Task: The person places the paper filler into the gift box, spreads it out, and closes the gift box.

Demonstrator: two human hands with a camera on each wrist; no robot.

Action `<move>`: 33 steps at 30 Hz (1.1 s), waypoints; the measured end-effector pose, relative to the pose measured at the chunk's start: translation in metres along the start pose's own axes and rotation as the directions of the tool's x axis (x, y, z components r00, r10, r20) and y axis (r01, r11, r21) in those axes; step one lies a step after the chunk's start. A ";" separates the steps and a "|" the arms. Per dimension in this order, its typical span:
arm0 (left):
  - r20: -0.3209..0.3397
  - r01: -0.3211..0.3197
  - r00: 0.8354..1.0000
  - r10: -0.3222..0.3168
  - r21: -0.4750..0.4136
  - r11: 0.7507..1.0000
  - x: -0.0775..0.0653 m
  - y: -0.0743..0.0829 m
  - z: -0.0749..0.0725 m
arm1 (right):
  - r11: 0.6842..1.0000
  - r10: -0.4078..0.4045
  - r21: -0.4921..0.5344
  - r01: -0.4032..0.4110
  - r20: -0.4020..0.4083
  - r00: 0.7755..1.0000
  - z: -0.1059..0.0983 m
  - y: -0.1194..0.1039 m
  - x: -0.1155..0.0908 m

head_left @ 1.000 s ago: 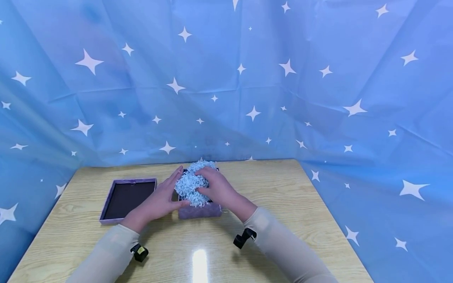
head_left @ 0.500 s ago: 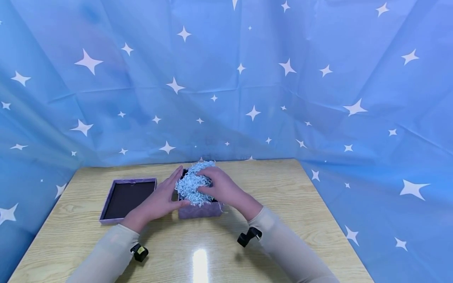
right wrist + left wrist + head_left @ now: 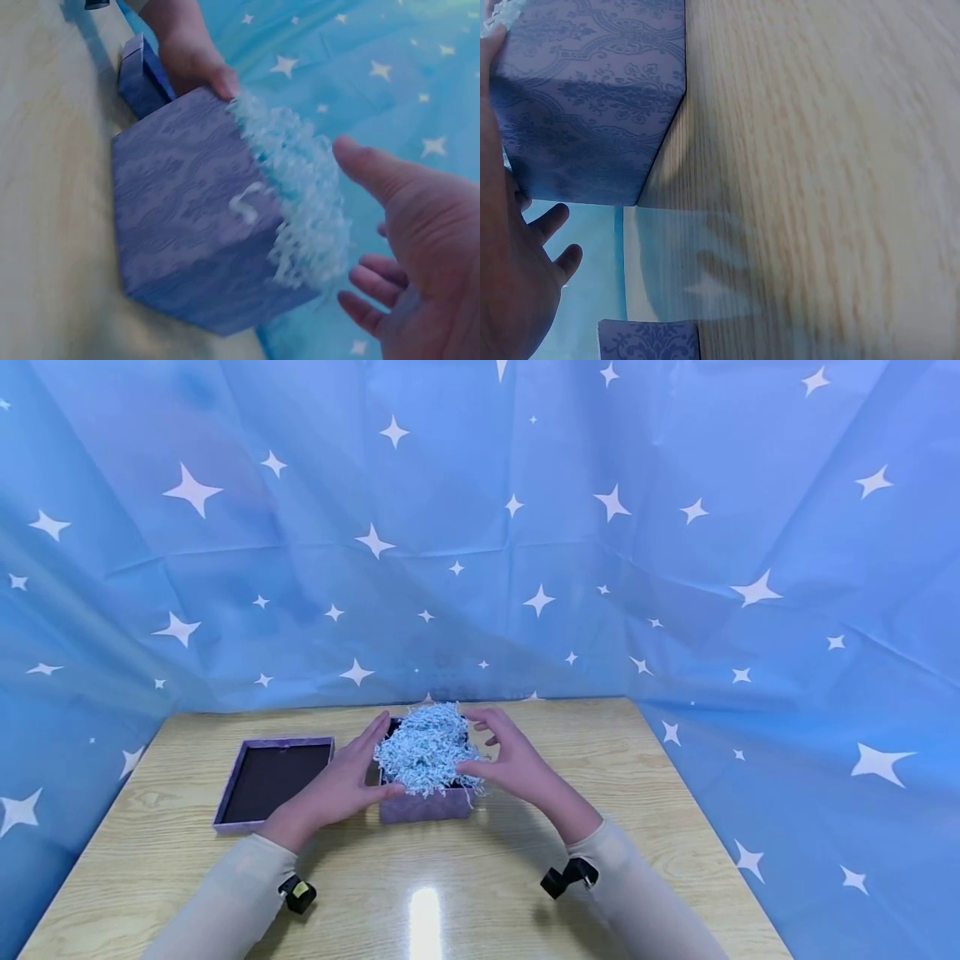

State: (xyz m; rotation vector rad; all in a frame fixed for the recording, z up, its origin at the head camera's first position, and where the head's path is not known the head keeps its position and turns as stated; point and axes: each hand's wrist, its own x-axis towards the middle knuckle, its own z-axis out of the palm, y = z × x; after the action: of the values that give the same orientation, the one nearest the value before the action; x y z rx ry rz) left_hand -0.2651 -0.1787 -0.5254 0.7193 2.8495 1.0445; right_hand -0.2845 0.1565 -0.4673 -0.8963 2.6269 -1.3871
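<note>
A purple patterned gift box point(image 3: 426, 807) stands lidless on the table, heaped above its rim with light blue shredded paper point(image 3: 427, 747). My left hand point(image 3: 341, 781) holds the box's left side, thumb at the front rim and fingers reaching along to the back corner. In the left wrist view two of its fingers stick out past the box wall point(image 3: 592, 105). My right hand point(image 3: 517, 764) is at the heap's right edge, fingers spread and relaxed, nothing in them. The right wrist view shows a gap between that hand point(image 3: 420, 240) and the paper point(image 3: 304, 195). Strands hang over the box's front right corner.
The box lid point(image 3: 277, 781), purple outside and black within, lies upturned to the left of the box, partly behind my left forearm. A blue star-printed curtain point(image 3: 480, 543) rises behind the wooden table point(image 3: 600, 760) and along both sides.
My right hand has drawn away to the right, from on top of the shredded paper to beside it. The paper now spreads further right over the box. My left hand has stayed put.
</note>
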 end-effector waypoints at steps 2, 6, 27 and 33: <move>0.000 -0.001 1.000 0.001 0.000 1.000 0.001 0.001 0.000 | 0.999 0.019 0.045 -0.019 0.006 1.000 0.000 0.008 -0.007; 0.001 0.004 1.000 -0.004 -0.003 1.000 0.000 0.002 0.000 | 0.991 0.040 0.123 -0.043 0.029 0.999 0.004 0.019 -0.019; 0.000 0.008 1.000 -0.008 -0.005 1.000 0.000 0.002 -0.002 | 0.984 0.038 0.174 -0.033 -0.028 0.999 0.012 -0.004 -0.003; -0.007 0.004 1.000 -0.004 -0.007 1.000 0.001 0.003 -0.002 | 0.988 -0.006 0.155 0.004 0.008 1.000 0.021 -0.014 0.012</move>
State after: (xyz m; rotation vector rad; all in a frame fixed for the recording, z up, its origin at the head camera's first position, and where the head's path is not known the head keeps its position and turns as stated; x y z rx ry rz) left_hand -0.2649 -0.1774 -0.5220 0.7105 2.8505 1.0588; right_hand -0.2818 0.1291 -0.4668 -0.8875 2.4704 -1.5594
